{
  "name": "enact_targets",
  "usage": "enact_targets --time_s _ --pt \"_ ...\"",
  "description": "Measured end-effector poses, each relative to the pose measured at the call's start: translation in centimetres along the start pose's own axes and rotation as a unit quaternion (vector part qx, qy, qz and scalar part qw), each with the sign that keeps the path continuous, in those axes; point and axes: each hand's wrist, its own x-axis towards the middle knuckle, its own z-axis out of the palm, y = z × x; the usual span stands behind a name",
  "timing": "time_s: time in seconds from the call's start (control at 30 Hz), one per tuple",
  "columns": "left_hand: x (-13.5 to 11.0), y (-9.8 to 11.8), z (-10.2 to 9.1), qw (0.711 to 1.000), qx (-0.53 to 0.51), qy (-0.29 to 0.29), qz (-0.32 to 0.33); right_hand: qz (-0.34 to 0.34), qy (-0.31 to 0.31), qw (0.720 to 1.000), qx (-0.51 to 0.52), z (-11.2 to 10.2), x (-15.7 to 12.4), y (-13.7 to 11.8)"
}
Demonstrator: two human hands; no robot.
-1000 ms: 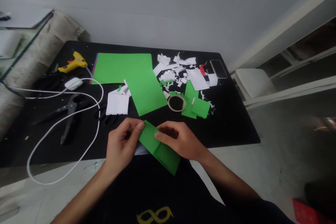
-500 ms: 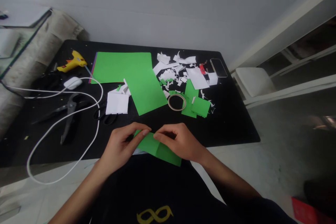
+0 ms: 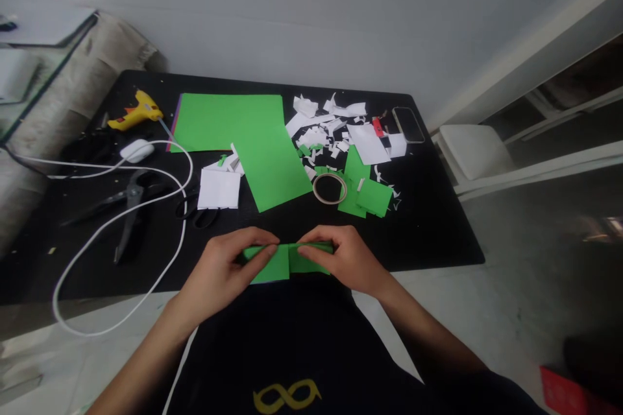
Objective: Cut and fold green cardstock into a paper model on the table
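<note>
At the table's front edge I hold a folded piece of green paper (image 3: 272,267). My left hand (image 3: 238,262) pinches its left part between thumb and fingers. On the right part, my right hand (image 3: 343,254) grips the top edge, thumb in front. A vertical edge shows near the middle, where the left panel meets a darker, shaded right panel. Beyond my hands lies a larger green sheet (image 3: 272,172). A roll of tape (image 3: 315,189) rests beside smaller green paper pieces (image 3: 374,197). The paper's back is hidden.
A yellow glue gun (image 3: 139,111), a white cable (image 3: 73,272) and large dark scissors (image 3: 131,198) occupy the left side. White folded paper (image 3: 219,189) lies near black-handled scissors (image 3: 207,218). White scraps (image 3: 316,136) and a phone (image 3: 407,124) are at the back right.
The green paper's right part, which slanted down to the right, has swung up level with the left part. My right hand has shifted slightly right along it.
</note>
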Motion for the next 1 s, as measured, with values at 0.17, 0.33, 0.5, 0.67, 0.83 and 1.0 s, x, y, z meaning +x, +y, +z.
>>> enact_targets --time_s 0.17,0.33,0.5,0.67,0.83,1.0 --pt "0.5 0.5 0.4 0.996 0.007 -0.082 0.027 -0.014 -0.014 1.0 -0.011 0.5 0.1 0.0" --pt "0.4 0.1 0.8 0.997 -0.028 -0.065 -0.02 -0.02 0.024 0.999 0.026 0.4 -0.1 0.3" --pt "0.1 -0.4 0.5 0.993 -0.084 -0.048 -0.069 -0.006 -0.016 0.991 0.13 -1.0 -0.5 -0.1" --pt "-0.1 -0.3 0.3 0.988 -0.124 -0.056 -0.077 -0.007 -0.069 0.98 0.184 -1.4 -0.6 -0.2" --pt "-0.3 -0.2 0.2 0.99 -0.112 -0.055 -0.066 -0.006 -0.032 0.99 0.136 -1.1 -0.5 -0.3" --pt "-0.4 -0.1 0.1 0.994 -0.098 -0.036 -0.045 0.021 -0.036 0.988 0.15 -1.3 -0.5 -0.1"
